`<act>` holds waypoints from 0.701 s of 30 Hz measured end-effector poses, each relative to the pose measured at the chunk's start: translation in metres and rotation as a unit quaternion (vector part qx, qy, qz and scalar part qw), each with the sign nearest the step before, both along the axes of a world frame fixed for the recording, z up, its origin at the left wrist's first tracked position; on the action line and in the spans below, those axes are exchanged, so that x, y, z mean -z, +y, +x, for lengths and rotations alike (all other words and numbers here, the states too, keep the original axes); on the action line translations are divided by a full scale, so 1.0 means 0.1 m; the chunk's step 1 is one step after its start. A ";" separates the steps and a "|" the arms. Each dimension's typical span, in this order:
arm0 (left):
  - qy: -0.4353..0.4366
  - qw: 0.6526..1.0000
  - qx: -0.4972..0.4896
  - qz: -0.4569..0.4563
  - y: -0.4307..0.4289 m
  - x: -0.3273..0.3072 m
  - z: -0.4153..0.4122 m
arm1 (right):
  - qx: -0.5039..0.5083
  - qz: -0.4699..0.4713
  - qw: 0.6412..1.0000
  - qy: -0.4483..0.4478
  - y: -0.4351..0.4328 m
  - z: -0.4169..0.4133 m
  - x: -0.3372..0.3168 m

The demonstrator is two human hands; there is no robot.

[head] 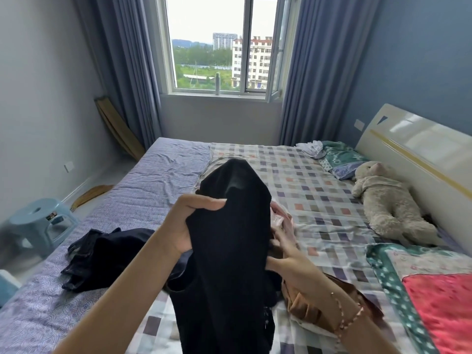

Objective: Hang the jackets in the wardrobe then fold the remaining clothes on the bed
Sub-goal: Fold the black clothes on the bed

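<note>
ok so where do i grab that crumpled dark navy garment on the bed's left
Probably the raised bunched fold at the top of the crumpled dark navy garment, pinched from above with the left hand, nearest once it releases the black knit garment. Its lacy edges lie flat on the lilac sheet, offering the fingers little.

Soft daylight came thru the window, sky blown out; headboard showed glare. Wide-angle bend at edges, stool corner blurred.
</note>
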State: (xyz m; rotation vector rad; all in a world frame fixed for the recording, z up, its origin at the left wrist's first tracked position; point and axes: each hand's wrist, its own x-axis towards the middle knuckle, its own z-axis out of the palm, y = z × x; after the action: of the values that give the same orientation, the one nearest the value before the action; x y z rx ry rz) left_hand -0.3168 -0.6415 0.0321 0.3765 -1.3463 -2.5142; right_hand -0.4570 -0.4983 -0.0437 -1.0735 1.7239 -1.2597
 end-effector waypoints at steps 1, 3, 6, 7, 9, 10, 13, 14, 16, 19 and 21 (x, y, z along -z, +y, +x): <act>-0.007 1.000 0.012 -0.004 0.01 0.01 0.00 | 0.025 -0.028 0.998 0.047 0.00 0.02 0.00; -0.019 1.000 0.017 -0.012 0.01 0.02 0.00 | 0.022 -0.067 0.995 0.064 -0.02 0.02 0.01; -0.034 0.999 -0.002 -0.013 -0.04 0.09 0.01 | 0.003 -0.109 0.993 -0.039 -0.01 0.15 -0.15; -0.037 0.999 -0.006 -0.015 -0.06 0.11 0.02 | 0.009 -0.129 0.991 -0.034 0.00 0.16 -0.16; -0.037 0.999 -0.005 -0.021 -0.09 0.15 0.04 | 0.037 -0.132 0.987 0.080 -0.05 0.16 -0.16; -0.038 0.999 -0.005 -0.027 -0.11 0.15 0.04 | 0.076 -0.120 0.977 0.159 -0.08 0.11 -0.15; -0.052 0.997 -0.031 -0.045 -0.15 0.13 0.10 | 0.237 -0.125 0.923 0.276 -0.14 -0.17 -0.27; -0.057 0.995 -0.055 -0.055 -0.15 0.12 0.11 | 0.271 -0.143 0.906 0.292 -0.12 -0.27 -0.40; -0.075 0.986 -0.105 -0.103 -0.17 0.09 0.12 | 0.299 -0.174 0.874 0.342 -0.12 -0.43 -0.71; -0.127 0.960 -0.172 -0.179 -0.18 0.06 0.10 | 0.301 -0.163 0.848 0.404 -0.21 -0.63 -1.03; -0.105 0.972 -0.156 -0.143 -0.22 0.05 0.07 | 0.234 -0.141 0.903 0.331 -0.29 -0.66 -1.12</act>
State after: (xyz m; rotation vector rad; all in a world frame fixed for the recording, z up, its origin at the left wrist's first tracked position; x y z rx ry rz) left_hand -0.3093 -0.6632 0.0275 0.7428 -1.5614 -2.0346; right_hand -0.5234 -0.5269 0.0680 -1.4230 2.4778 -1.5898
